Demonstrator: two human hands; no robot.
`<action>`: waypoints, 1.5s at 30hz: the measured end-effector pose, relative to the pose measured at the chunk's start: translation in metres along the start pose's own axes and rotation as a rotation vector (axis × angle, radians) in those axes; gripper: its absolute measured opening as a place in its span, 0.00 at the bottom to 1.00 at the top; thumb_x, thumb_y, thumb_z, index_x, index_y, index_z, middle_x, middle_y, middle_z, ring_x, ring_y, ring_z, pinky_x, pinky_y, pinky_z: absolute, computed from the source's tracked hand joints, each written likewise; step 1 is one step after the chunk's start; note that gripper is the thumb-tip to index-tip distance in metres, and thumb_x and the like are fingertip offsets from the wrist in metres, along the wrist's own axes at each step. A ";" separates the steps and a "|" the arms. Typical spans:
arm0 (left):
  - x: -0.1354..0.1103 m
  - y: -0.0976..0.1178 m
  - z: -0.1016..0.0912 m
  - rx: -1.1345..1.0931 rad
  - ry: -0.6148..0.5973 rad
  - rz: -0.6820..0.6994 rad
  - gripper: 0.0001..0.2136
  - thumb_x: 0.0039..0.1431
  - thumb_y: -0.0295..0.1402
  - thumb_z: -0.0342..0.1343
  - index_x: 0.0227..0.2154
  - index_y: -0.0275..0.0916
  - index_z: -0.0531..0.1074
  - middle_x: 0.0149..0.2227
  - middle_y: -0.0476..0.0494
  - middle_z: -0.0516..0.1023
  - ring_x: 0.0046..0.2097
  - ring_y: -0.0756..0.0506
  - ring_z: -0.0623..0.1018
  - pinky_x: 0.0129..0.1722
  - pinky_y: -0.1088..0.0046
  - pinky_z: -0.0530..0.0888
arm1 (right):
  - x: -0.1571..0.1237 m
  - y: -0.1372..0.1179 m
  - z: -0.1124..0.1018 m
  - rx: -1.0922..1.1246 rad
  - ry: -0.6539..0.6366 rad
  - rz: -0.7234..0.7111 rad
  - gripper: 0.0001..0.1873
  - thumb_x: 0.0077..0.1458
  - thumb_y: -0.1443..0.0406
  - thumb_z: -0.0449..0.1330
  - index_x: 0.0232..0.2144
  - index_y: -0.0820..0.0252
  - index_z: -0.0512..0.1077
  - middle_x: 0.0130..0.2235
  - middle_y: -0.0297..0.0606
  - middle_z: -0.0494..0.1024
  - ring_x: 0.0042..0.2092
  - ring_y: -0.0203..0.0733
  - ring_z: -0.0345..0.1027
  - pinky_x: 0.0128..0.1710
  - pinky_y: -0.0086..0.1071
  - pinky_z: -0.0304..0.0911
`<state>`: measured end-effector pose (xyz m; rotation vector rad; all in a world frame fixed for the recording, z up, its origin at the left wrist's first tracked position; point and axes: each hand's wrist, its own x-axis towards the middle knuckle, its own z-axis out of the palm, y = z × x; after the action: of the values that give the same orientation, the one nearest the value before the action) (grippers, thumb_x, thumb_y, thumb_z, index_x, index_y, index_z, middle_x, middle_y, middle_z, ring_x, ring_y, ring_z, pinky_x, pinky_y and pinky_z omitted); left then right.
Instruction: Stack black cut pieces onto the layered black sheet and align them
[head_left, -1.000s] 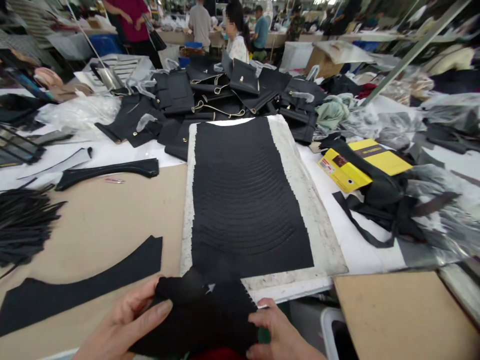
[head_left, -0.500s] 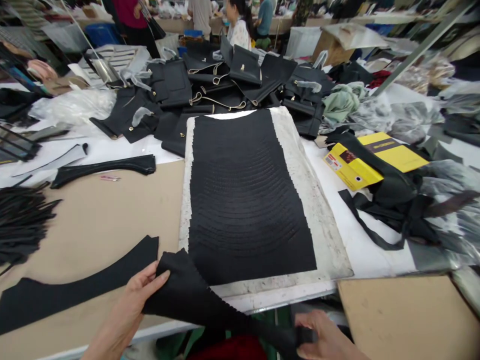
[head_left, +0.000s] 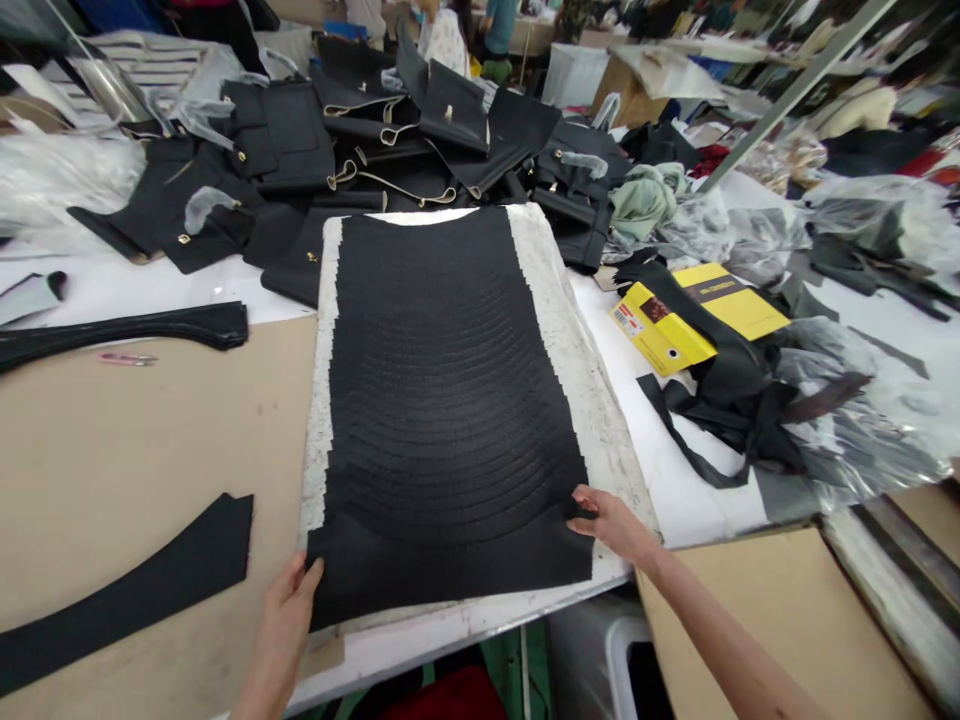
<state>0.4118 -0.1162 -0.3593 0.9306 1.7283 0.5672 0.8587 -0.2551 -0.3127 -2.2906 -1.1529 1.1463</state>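
A black curved panel (head_left: 450,580), leather-like, lies across the near end of a fanned stack of black panels (head_left: 442,380). The stack's overlapping edges form curved ridges, and its sides are jagged. At the panel's left end, my left hand (head_left: 289,590) pinches the edge between thumb and fingers. My right hand (head_left: 607,522) has closed on the right edge with its fingertips. Beneath everything is a whitish worn board (head_left: 626,480). Another curved black piece (head_left: 172,570) rests on the tan board at left.
Black flap pieces with gold clasps (head_left: 277,140) are heaped behind the board. To the right sit a yellow packet (head_left: 660,330), black straps (head_left: 697,455) and clear plastic bags. Pink-handled snips (head_left: 127,359) lie on the tan board (head_left: 165,440). A cardboard sheet (head_left: 765,610) stands at near right.
The panel held in front of the table edge now lies across the stack's near end. Both hands have moved over the table, one at each end of it. The view has shifted right.
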 end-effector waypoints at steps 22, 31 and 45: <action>-0.007 -0.010 0.022 -0.078 -0.100 -0.021 0.26 0.33 0.42 0.70 0.37 0.42 0.68 0.33 0.46 0.82 0.40 0.36 0.81 0.48 0.58 0.77 | 0.004 0.012 0.000 -0.006 0.331 0.039 0.26 0.52 0.50 0.55 0.51 0.54 0.62 0.24 0.24 0.57 0.26 0.40 0.59 0.32 0.36 0.56; -0.013 -0.007 0.020 -0.008 -0.072 0.089 0.24 0.41 0.42 0.65 0.40 0.40 0.65 0.38 0.41 0.80 0.41 0.38 0.80 0.46 0.59 0.76 | -0.010 0.033 0.015 0.043 0.392 0.025 0.32 0.54 0.51 0.54 0.58 0.55 0.55 0.24 0.24 0.57 0.25 0.38 0.56 0.30 0.35 0.55; -0.024 -0.008 0.022 0.095 -0.054 0.148 0.20 0.49 0.39 0.59 0.43 0.40 0.62 0.39 0.40 0.79 0.42 0.38 0.79 0.45 0.59 0.74 | -0.004 0.044 0.028 -0.022 0.428 0.028 0.34 0.53 0.46 0.54 0.58 0.52 0.58 0.24 0.26 0.59 0.24 0.39 0.58 0.28 0.36 0.57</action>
<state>0.4337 -0.1411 -0.3592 1.1378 1.6589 0.5541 0.8582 -0.2868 -0.3538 -2.4132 -0.9707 0.6048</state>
